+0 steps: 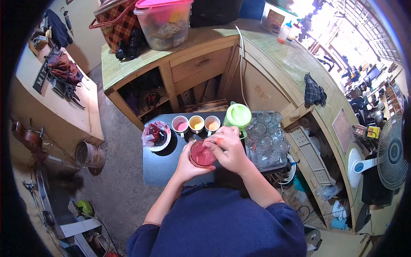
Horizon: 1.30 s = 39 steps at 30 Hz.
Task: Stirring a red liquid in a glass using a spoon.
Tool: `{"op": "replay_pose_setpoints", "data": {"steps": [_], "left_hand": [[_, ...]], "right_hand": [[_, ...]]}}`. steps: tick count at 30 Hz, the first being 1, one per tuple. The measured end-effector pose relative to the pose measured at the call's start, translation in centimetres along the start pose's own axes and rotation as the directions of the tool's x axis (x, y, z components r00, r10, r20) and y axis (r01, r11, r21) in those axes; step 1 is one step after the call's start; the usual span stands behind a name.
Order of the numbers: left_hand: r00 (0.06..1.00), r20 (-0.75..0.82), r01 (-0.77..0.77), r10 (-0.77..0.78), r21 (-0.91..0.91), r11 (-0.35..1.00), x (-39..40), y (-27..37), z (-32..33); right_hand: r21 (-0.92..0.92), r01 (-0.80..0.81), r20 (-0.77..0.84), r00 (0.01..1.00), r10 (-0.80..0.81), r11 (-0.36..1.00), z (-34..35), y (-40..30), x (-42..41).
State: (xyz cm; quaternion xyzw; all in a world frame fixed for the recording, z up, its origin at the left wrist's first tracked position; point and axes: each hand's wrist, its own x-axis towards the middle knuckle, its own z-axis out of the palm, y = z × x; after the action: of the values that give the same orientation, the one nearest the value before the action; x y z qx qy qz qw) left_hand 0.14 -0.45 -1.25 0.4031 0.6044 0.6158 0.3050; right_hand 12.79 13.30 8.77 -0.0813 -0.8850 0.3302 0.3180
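My left hand [189, 165] is wrapped around a glass [203, 155] of frothy pink-red liquid, tilted a little towards me. Over its rim my right hand [226, 147] has its fingertips pinched together, apparently on a thin utensil that is mostly hidden by the fingers. Just beyond stand three white cups in a row: one with pink contents [180, 124], one with yellow [196, 123] and one with orange [212, 123]. A light-green lidded pitcher [238, 116] is close behind my right hand. To the left, a white bowl [160, 147] holds a plastic bag with dark red contents.
Several clear glass mugs [266, 141] crowd a tray [273, 165] on the right of the dark tabletop [160, 170]. A wooden counter [205, 61] curves around the far and right sides, bearing a clear tub [163, 29] and a fan [391, 151]. A bucket [90, 155] stands on the floor.
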Motion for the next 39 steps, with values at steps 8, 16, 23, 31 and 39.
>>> {"op": "replay_pose_setpoints", "data": {"steps": [8, 16, 23, 31, 39], "left_hand": [[1.000, -0.004, 0.019, -0.019, -0.013, 1.000, 0.3, 0.4, 0.1], [0.999, -0.013, 0.042, -0.043, -0.039, 0.998, 0.1, 0.6, 0.0], [0.999, -0.031, 0.024, -0.024, -0.004, 1.000, -0.3, -0.1, -0.1], [1.000, -0.001, 0.028, -0.028, 0.042, 0.999, -0.3, -0.1, 0.0], [0.999, 0.009, 0.038, -0.038, 0.017, 0.999, -0.3, -0.1, 0.1]], "right_hand": [[0.065, 0.020, 0.040, 0.999, -0.022, 0.998, 0.5, 0.5, -0.4], [-0.013, 0.005, 0.110, 0.994, -0.004, 1.000, 0.6, 0.6, -0.5], [-0.142, 0.062, 0.007, 0.998, -0.062, 0.988, 0.3, 0.5, -0.1], [-0.057, 0.076, -0.011, 0.997, -0.077, 0.995, 0.1, 0.4, -0.2], [-0.003, 0.047, -0.013, 0.999, -0.047, 0.999, 0.5, 0.6, -0.2]]}}
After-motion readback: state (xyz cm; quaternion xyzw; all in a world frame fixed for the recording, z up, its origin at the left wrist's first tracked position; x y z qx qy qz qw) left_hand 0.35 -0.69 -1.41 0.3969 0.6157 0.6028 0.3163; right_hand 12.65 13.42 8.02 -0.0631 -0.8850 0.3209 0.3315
